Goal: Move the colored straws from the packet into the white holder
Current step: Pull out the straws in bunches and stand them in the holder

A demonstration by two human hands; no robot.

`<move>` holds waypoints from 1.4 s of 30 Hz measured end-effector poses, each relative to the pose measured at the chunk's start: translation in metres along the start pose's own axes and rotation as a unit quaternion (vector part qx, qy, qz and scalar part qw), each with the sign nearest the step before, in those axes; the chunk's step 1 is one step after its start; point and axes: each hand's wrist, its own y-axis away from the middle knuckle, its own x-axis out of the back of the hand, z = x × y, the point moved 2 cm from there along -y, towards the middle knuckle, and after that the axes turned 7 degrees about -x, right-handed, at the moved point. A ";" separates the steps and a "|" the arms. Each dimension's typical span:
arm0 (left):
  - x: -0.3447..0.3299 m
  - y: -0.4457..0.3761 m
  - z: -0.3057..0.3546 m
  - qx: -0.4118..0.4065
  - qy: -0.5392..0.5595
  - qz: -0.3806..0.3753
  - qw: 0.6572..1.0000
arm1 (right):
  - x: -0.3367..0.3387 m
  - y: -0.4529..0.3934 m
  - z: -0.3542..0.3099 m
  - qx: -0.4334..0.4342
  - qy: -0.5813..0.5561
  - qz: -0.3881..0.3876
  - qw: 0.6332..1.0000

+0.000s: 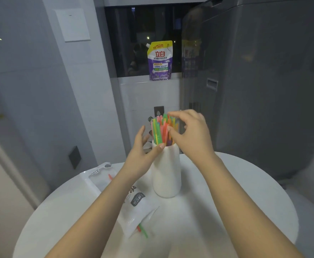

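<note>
A ribbed white holder [167, 175] stands upright on the round white table [226, 211]. A bunch of colored straws [160, 130] in green, orange, pink and yellow sticks up out of it. My left hand [143, 155] is at the holder's left rim, thumb on the rim, fingers spread. My right hand [189, 133] is at the right side of the straw tops, fingertips touching them loosely. The clear packet [133, 207] lies flat on the table under my left forearm, with a red and a green straw [143, 229] poking out of its near end.
A purple and yellow detergent pouch [159, 61] stands on the window ledge behind. A tall grey appliance [264, 81] fills the right side. A grey wall with a white panel [72, 25] is at the left. The table edge curves close on both sides.
</note>
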 end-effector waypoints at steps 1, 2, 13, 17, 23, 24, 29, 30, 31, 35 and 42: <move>0.003 0.009 -0.001 0.002 -0.005 0.007 1.000 | -0.001 0.008 -0.005 0.011 -0.006 0.017 1.000; 0.006 0.016 -0.004 0.001 -0.008 0.012 1.000 | -0.003 0.016 -0.008 0.023 -0.018 0.030 0.999; 0.029 0.088 -0.069 0.177 -0.061 0.083 0.979 | -0.072 0.115 0.012 0.007 0.024 -0.216 0.976; 0.031 0.097 -0.097 0.243 -0.145 0.112 0.953 | -0.097 0.122 0.035 -0.050 0.094 -0.336 0.936; 0.038 0.099 -0.123 0.312 -0.018 0.194 0.930 | -0.126 0.129 0.050 -0.119 0.090 -0.427 0.892; 0.039 0.099 -0.126 0.315 0.011 0.209 0.926 | -0.129 0.130 0.050 -0.130 0.084 -0.433 0.888; 0.037 0.102 -0.133 0.350 0.198 0.183 0.897 | -0.130 0.127 0.050 -0.193 0.006 -0.409 0.892; 0.037 0.102 -0.132 0.353 0.225 0.163 0.893 | -0.129 0.126 0.048 -0.206 -0.016 -0.403 0.891; 0.036 0.102 -0.132 0.357 0.245 0.149 0.889 | -0.128 0.126 0.046 -0.212 -0.032 -0.399 0.891; 0.033 0.097 -0.126 0.325 0.336 0.162 0.869 | -0.121 0.125 0.041 -0.216 -0.071 -0.351 0.908; 0.045 0.092 -0.096 0.154 0.257 0.268 0.916 | -0.118 0.138 0.036 -0.475 -0.274 -0.270 0.791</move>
